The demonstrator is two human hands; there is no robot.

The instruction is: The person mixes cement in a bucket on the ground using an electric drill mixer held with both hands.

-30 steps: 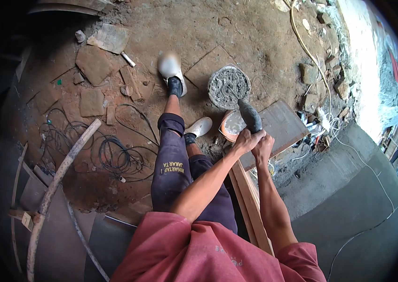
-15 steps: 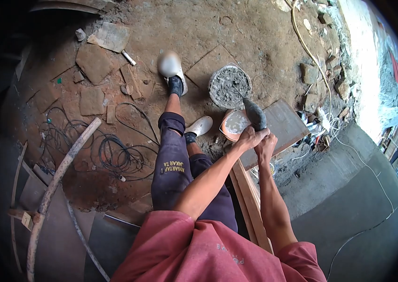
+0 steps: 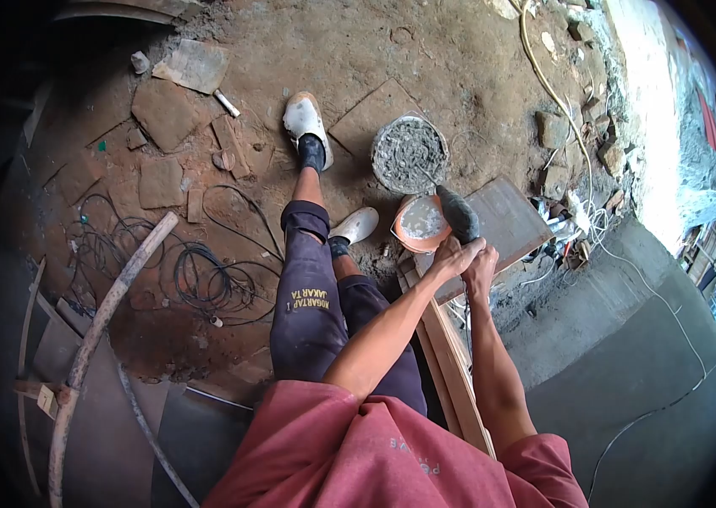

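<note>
My left hand point(image 3: 455, 256) and my right hand point(image 3: 481, 262) are closed together around the rear end of a dark grey drill point(image 3: 458, 215). A thin rod point(image 3: 429, 174) runs from its front down into wet grey mortar point(image 3: 410, 151), which fills a round bucket point(image 3: 376, 169). Between that bucket and my hands sits an orange bucket point(image 3: 401, 236) with pale grey, watery contents. My fingers hide the drill's grip and any trigger.
A flat board point(image 3: 506, 222) lies right of the orange bucket, and wooden planks point(image 3: 445, 368) run beside my legs. Black cable point(image 3: 206, 279) coils on the dirt at left, near a curved pole point(image 3: 104, 317). Rubble point(image 3: 553, 129) lines the wall at right.
The drill has shifted slightly down in view with both my hands, its rod still in the mortar. My farther shoe, blurred before, is now sharp. The whole view has moved slightly.
</note>
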